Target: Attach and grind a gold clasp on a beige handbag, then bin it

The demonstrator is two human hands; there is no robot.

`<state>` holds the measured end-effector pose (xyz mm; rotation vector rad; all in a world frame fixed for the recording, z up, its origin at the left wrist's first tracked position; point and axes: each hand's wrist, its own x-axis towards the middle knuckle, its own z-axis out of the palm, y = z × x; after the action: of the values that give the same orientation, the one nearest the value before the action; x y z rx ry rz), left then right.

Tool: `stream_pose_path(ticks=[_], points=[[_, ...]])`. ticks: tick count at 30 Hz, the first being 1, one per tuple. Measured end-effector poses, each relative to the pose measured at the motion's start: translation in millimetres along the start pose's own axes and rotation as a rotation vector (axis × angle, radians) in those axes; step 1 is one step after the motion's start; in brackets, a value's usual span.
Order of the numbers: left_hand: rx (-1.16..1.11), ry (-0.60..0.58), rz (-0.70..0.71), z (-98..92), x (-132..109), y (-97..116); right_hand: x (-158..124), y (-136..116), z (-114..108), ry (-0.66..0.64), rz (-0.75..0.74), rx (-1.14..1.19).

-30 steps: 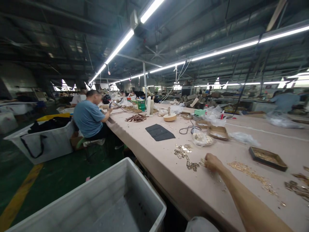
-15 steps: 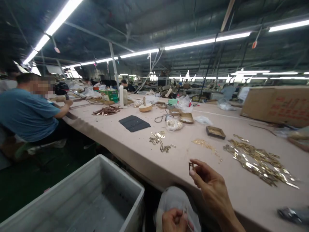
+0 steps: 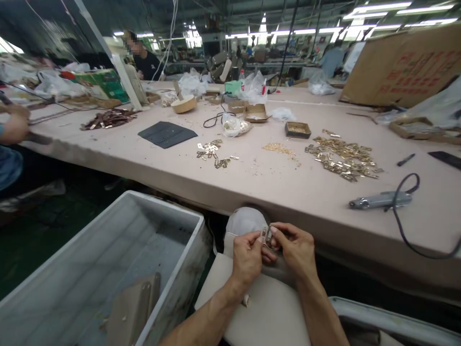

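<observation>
Above my lap, my left hand (image 3: 248, 257) pinches the end of a thin pale strap (image 3: 264, 234). Close against it, my right hand (image 3: 297, 247) grips a small metal plate (image 3: 269, 234) with an opening in it. The two pieces meet or nearly meet between my fingertips; whether the strap passes through the plate I cannot tell. Under my forearms lies a smooth pale beige bag-like piece (image 3: 273, 307), partly hidden by my arms. Similar shiny metal plates (image 3: 345, 156) lie heaped on the table (image 3: 252, 187).
A grey crate (image 3: 176, 269) at my left holds taupe bag-like pieces (image 3: 131, 307). On the table are a grey electric screwdriver (image 3: 382, 200) with a looped cable, a small box (image 3: 297, 129), a dark sheet (image 3: 167, 134) and a large carton (image 3: 399, 72). A co-worker's arm (image 3: 16, 122) is far left.
My right hand has come down from the table edge with the metal plate to meet my left hand. The view has tilted down, bringing the beige piece and screwdriver into clear sight.
</observation>
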<state>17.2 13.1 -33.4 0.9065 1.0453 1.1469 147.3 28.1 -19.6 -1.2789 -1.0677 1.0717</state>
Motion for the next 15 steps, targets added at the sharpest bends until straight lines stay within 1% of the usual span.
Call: stream_pose_path(ticks=[5,10,15], points=[[0.023,-0.013,0.021,-1.0,-2,-2,-3,5,4,-0.028,-0.012,0.064],[0.036,-0.039,0.037,-3.0,-5,0,-5,9,10,-0.033,-0.08,0.028],[0.04,-0.074,0.044,-4.3,-6,2,-5,14,10,-0.024,-0.084,0.012]])
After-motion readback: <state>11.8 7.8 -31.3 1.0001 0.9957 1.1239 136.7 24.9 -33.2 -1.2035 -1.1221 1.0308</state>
